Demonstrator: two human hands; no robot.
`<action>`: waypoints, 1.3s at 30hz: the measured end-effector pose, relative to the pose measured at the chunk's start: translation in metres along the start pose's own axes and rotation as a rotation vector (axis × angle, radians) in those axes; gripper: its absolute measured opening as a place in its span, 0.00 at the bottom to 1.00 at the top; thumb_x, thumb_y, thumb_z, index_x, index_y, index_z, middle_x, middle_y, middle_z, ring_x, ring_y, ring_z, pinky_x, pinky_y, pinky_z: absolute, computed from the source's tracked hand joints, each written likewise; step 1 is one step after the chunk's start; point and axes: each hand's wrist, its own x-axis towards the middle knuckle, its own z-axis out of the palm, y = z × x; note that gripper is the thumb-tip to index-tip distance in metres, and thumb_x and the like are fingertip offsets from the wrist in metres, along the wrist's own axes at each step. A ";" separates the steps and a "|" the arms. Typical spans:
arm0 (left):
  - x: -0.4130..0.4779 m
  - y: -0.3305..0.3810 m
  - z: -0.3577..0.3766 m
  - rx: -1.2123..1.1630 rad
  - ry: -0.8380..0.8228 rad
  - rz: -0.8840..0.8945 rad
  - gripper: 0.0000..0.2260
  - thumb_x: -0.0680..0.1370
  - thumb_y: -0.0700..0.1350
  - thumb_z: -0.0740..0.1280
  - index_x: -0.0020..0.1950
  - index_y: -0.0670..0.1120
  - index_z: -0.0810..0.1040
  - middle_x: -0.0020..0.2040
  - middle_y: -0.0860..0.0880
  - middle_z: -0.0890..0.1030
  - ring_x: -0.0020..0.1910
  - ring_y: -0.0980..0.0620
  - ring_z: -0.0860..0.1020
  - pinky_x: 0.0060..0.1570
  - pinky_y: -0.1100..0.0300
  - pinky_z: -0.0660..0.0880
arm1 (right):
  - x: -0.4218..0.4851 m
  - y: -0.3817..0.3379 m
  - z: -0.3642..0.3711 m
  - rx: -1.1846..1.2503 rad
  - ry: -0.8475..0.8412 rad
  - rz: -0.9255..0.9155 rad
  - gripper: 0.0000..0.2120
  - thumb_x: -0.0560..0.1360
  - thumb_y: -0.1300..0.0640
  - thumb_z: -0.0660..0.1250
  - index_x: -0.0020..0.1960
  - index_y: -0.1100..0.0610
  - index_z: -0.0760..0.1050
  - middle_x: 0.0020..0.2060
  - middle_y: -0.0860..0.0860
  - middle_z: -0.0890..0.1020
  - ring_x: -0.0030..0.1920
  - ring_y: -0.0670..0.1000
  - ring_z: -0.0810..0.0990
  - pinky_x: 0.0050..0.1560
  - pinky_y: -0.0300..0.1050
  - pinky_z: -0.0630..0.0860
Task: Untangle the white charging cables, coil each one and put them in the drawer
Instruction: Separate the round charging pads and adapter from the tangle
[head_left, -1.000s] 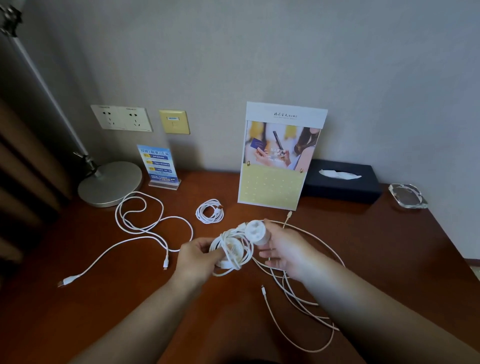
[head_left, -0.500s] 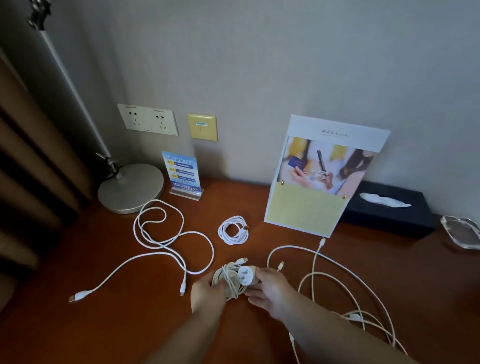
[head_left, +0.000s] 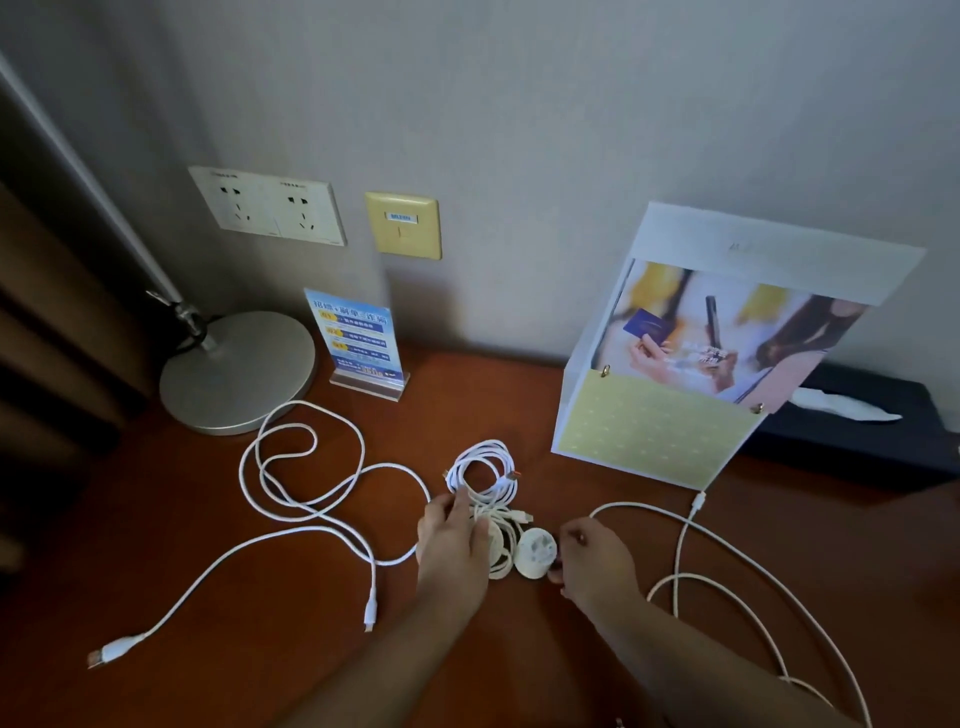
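The left hand (head_left: 452, 540) lies flat, fingers straight, pressing the coil (head_left: 501, 545) onto the table (head_left: 260, 649). The right hand (head_left: 592, 566) has a pinching grip on the puck (head_left: 535, 553) at the coil's end. This looks like setting the coil down. It is best to let go slowly so the loops don't spring, and to avoid snagging the small coil (head_left: 480, 473) just beyond. The left cable (head_left: 306, 467) and right cable (head_left: 727, 571) lie loose on either side, so the hands should lift straight up. The near table is open, while the poster (head_left: 675, 405) and lamp base (head_left: 236, 371) crowd the back. No drawer shows.
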 end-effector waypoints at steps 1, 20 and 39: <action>-0.001 0.000 0.001 0.013 0.012 0.018 0.22 0.82 0.46 0.56 0.75 0.44 0.60 0.71 0.47 0.63 0.69 0.51 0.60 0.66 0.64 0.57 | -0.001 -0.001 -0.002 -0.038 0.006 -0.049 0.11 0.77 0.55 0.59 0.38 0.50 0.76 0.37 0.53 0.82 0.39 0.56 0.83 0.46 0.54 0.79; -0.024 0.002 -0.004 0.092 -0.004 0.074 0.23 0.82 0.49 0.52 0.76 0.44 0.57 0.77 0.46 0.59 0.76 0.50 0.53 0.74 0.56 0.51 | -0.033 0.002 -0.007 -0.175 -0.084 -0.263 0.21 0.77 0.50 0.63 0.68 0.55 0.71 0.62 0.51 0.79 0.62 0.48 0.75 0.63 0.39 0.68; -0.033 -0.013 0.001 0.286 0.105 0.066 0.31 0.75 0.52 0.68 0.74 0.45 0.62 0.69 0.44 0.68 0.66 0.45 0.66 0.61 0.52 0.68 | -0.047 0.090 -0.120 -0.055 0.390 -0.015 0.10 0.76 0.59 0.63 0.55 0.57 0.78 0.47 0.53 0.81 0.45 0.52 0.77 0.47 0.42 0.70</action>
